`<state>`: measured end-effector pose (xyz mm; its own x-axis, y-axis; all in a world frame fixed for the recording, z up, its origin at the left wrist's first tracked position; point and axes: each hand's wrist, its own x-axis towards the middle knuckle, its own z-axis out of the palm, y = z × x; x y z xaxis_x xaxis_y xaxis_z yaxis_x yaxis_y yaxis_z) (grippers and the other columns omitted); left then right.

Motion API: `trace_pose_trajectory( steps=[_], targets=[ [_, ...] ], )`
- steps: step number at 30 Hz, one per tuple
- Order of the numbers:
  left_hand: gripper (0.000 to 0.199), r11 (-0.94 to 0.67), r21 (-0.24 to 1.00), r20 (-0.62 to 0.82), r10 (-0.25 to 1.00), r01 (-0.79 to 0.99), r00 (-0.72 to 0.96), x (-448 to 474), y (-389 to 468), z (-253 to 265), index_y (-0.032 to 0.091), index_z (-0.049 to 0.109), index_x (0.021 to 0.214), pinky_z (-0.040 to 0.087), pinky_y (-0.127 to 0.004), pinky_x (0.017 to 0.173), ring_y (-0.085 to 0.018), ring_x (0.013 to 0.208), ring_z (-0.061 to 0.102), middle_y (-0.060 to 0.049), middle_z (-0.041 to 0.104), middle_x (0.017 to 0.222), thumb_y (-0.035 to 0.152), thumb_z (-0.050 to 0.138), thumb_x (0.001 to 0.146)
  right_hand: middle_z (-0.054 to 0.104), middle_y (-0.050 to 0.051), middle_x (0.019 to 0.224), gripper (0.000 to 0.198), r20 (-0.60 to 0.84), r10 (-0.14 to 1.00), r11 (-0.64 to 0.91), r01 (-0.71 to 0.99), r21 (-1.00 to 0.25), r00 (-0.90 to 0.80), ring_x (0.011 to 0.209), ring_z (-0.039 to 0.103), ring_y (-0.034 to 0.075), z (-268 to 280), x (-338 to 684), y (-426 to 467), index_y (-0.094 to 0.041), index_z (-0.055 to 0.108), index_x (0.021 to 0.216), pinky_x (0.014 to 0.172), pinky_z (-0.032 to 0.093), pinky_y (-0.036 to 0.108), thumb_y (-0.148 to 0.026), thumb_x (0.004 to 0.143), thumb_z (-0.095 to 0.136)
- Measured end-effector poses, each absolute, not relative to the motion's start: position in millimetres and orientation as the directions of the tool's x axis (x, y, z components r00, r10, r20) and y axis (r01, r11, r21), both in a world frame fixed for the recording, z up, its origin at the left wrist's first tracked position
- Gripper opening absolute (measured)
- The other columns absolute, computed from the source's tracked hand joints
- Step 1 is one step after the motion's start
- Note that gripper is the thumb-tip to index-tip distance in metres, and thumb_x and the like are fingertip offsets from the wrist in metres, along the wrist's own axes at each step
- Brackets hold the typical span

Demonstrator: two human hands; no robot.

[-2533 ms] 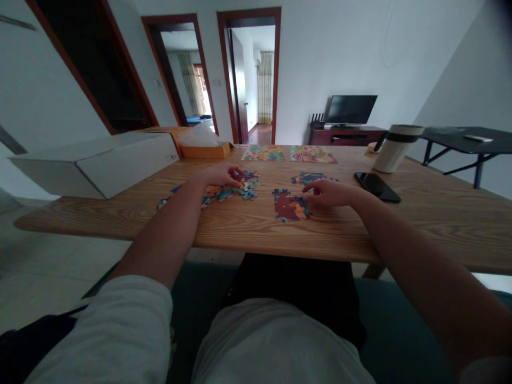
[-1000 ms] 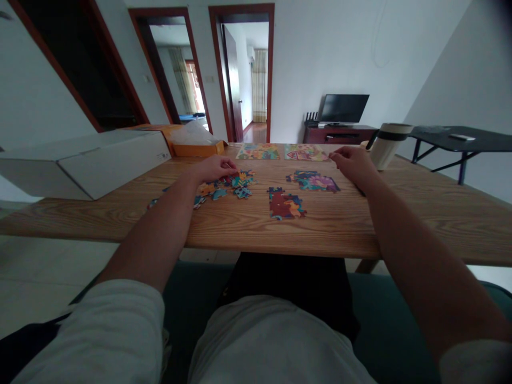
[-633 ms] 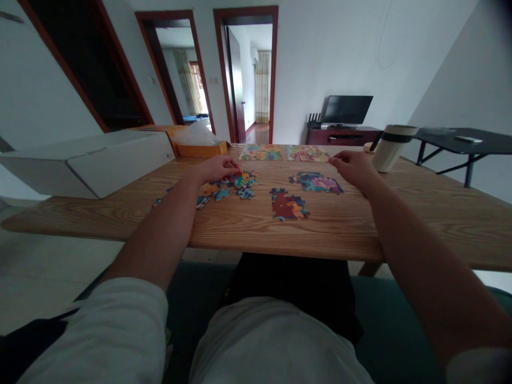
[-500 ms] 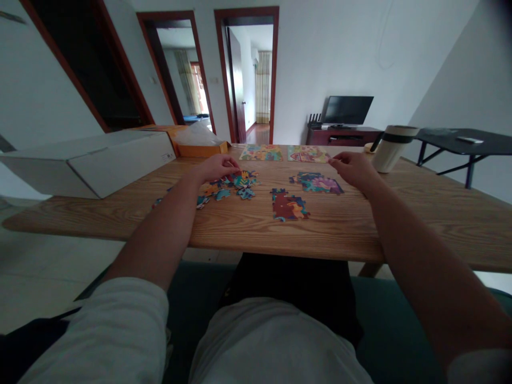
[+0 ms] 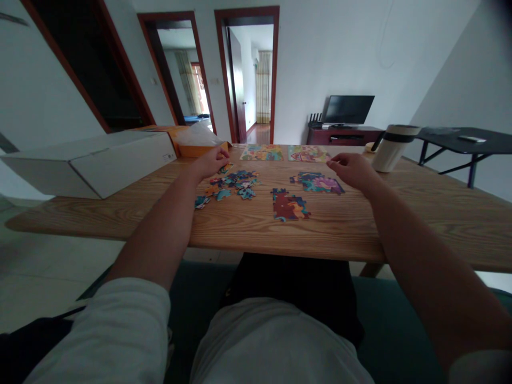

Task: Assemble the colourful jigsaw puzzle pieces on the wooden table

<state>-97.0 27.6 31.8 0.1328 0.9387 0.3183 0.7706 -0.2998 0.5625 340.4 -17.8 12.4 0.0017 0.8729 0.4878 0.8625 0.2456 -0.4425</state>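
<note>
My left hand (image 5: 215, 162) hovers at the back of a heap of loose jigsaw pieces (image 5: 239, 178), fingers pinched together. One jigsaw piece (image 5: 225, 168) lies just below its fingertips; whether the fingers hold anything is too small to tell. My right hand (image 5: 350, 167) is closed in a pinch by the near corner of a picture card (image 5: 309, 153), and what it grips, if anything, cannot be made out. Between the hands lie two partly joined puzzle sections, one purple and teal (image 5: 320, 183), the other dark red and orange (image 5: 290, 206).
A second picture card (image 5: 262, 153) lies at the table's far edge. On the left are a long white box (image 5: 120, 160) and an orange box (image 5: 202, 151) with plastic in it. A cream mug (image 5: 390, 152) with a dark band stands at right on the wooden table (image 5: 240, 234).
My left hand has moved from over the heap back and to the left, uncovering more pieces. My right hand has stayed nearly in place.
</note>
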Motion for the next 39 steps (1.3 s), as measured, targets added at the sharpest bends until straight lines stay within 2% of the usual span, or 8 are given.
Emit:
trace_pose_trajectory(
  steps=[4,6,11,14,21,26,32,39],
  targets=[
    [0.029,-0.177,0.606,0.278,0.961,0.776,0.003,-98.9,28.9,30.8,0.021,0.059,0.108,0.047,-0.026,0.061,-0.017,0.072,0.059,-0.005,0.064,0.092,0.043,0.057,0.09,0.069,0.008,0.07,0.028,0.476,0.879,0.235,0.875,-0.423,-0.006,0.068,0.064,0.026,14.3,337.9,-19.6,-0.023,0.072,0.081,0.061,0.046,0.039,-0.045,0.09,0.058],
    [0.031,-0.142,0.589,0.235,0.972,0.796,-0.001,-101.6,30.8,31.0,0.02,0.06,0.099,0.043,-0.024,0.055,-0.016,0.064,0.055,-0.003,0.061,0.082,0.05,0.055,0.09,0.07,0.008,0.071,0.027,0.466,0.885,0.231,0.878,-0.418,-0.011,0.068,0.064,0.025,15.1,337.0,-19.7,-0.022,0.073,0.082,0.061,0.045,0.038,-0.044,0.09,0.058],
    [0.053,-0.112,0.4,0.191,0.981,0.91,0.036,-111.4,31.8,36.2,0.019,0.054,0.062,0.029,-0.027,0.048,-0.014,0.05,0.043,0.0,0.048,0.057,0.067,0.054,0.086,0.07,0.008,0.07,0.028,0.441,0.897,0.214,0.885,-0.414,-0.01,0.066,0.063,0.023,15.4,334.8,-20.1,-0.02,0.074,0.084,0.06,0.044,0.036,-0.043,0.089,0.059],
    [0.055,-0.091,0.316,0.202,0.979,0.944,0.027,-117.5,28.8,38.2,0.019,0.053,0.056,0.026,-0.029,0.05,-0.014,0.05,0.043,0.0,0.048,0.054,0.069,0.064,0.078,0.07,0.008,0.07,0.029,0.425,0.905,0.221,0.885,-0.409,-0.029,0.065,0.062,0.023,15.5,333.6,-21.1,-0.019,0.075,0.086,0.058,0.043,0.035,-0.043,0.089,0.059],
    [0.048,0.014,0.248,0.267,0.96,0.969,-0.082,-137.7,36.8,36.9,0.018,0.068,0.067,0.036,-0.03,0.058,-0.02,0.06,0.056,-0.006,0.061,0.062,0.063,0.061,0.082,0.07,0.008,0.071,0.029,0.392,0.917,0.243,0.879,-0.41,-0.071,0.065,0.061,0.022,17.7,332.0,-24.3,-0.018,0.074,0.086,0.058,0.041,0.034,-0.043,0.089,0.06],
    [0.046,0.168,0.189,0.32,0.921,0.967,-0.222,-142.8,39.4,38.0,0.015,0.077,0.091,0.048,-0.035,0.076,-0.03,0.087,0.068,-0.018,0.075,0.095,0.049,0.048,0.093,0.068,0.006,0.068,0.03,0.333,0.933,0.274,0.87,-0.411,-0.137,0.064,0.06,0.021,16.8,330.3,-25.4,-0.019,0.073,0.083,0.058,0.041,0.034,-0.044,0.09,0.059],
    [0.047,0.3,0.15,0.326,0.885,0.942,-0.333,-150.7,37.6,35.0,0.008,0.074,0.114,0.05,-0.04,0.092,-0.035,0.111,0.066,-0.025,0.071,0.122,0.037,0.041,0.098,0.069,0.005,0.07,0.027,0.271,0.938,0.318,0.854,-0.412,-0.218,0.062,0.059,0.019,11.1,331.2,-22.5,-0.019,0.072,0.087,0.056,0.042,0.031,-0.043,0.092,0.06],
    [0.032,0.039,0.133,0.315,0.946,0.99,-0.079,-122.2,19.5,70.0,0.015,0.073,0.113,0.051,-0.033,0.086,-0.028,0.1,0.07,-0.014,0.075,0.113,0.025,0.063,0.084,0.068,0.005,0.07,0.027,0.18,0.957,0.285,0.841,-0.461,-0.226,0.054,0.057,0.017,15.1,326.6,-30.2,-0.019,0.072,0.092,0.051,0.042,0.03,-0.043,0.094,0.061]
  ],
)
